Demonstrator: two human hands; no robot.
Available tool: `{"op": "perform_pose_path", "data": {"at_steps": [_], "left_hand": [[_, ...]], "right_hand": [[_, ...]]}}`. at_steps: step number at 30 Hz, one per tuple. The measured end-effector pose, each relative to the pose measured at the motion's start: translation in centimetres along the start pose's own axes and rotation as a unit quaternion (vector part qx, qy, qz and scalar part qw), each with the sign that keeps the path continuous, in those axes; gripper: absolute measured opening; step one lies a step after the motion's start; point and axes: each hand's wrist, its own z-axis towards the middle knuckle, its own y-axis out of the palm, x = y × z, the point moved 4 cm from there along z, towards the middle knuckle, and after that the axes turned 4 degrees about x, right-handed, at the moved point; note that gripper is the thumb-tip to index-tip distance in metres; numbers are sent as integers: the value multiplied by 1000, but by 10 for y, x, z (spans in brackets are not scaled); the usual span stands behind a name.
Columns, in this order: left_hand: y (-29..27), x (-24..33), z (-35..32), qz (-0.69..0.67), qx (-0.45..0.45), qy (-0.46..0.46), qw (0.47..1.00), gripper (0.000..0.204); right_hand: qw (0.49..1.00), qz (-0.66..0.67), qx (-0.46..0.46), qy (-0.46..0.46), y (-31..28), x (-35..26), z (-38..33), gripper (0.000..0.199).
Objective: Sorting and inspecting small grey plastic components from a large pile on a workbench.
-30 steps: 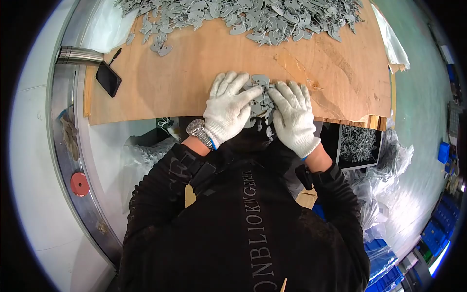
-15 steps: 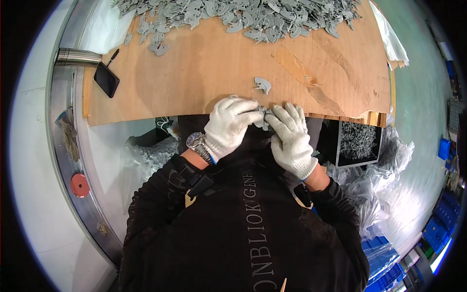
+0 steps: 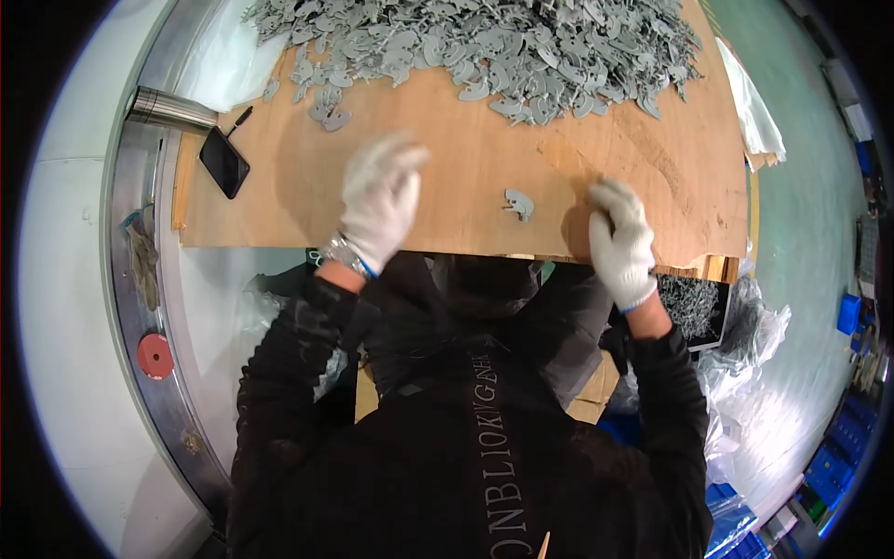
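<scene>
My left hand (image 3: 380, 203), in a white knit glove, is over the table's left half. Motion smears its fingers, so I cannot see whether anything is in them. My right hand (image 3: 622, 238), gloved alike, hovers at the table's front edge with thumb and fingers apart and nothing visible between them. Between the hands, nearer the right one, a single curved grey part (image 3: 520, 204) with thin prongs lies on the wooden tabletop (image 3: 447, 177). Farther back, a large heap of similar grey parts (image 3: 521, 65) covers the far side.
A black phone (image 3: 223, 163), a pen (image 3: 240, 120) and a metal cylinder (image 3: 172, 109) are at the left edge. Below the right front edge stands a bin of small grey pieces (image 3: 687, 306), beside clear plastic bags (image 3: 750, 345). Several loose parts (image 3: 328, 110) lie left of the heap.
My hands were together at the table edge with a small grey piece between them. They have parted, left hand leftward and forward, right hand rightward. That piece no longer shows between them.
</scene>
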Motion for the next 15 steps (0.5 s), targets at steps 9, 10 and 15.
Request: {"op": "perform_pose_path", "data": {"at_steps": [9,10,15], "left_hand": [[56,-78,79,169,8,-41,985,49],[67,-77,96,186,-11,-59,981,53],[130,-2,156,179,-120,24,976,62]], "right_hand": [[969,-240,-39,-36,49,-7,146,45],[951,-297,-73,-37,51,-9,150,46],[974,-198,-71,-80,40,9,126,41]]}}
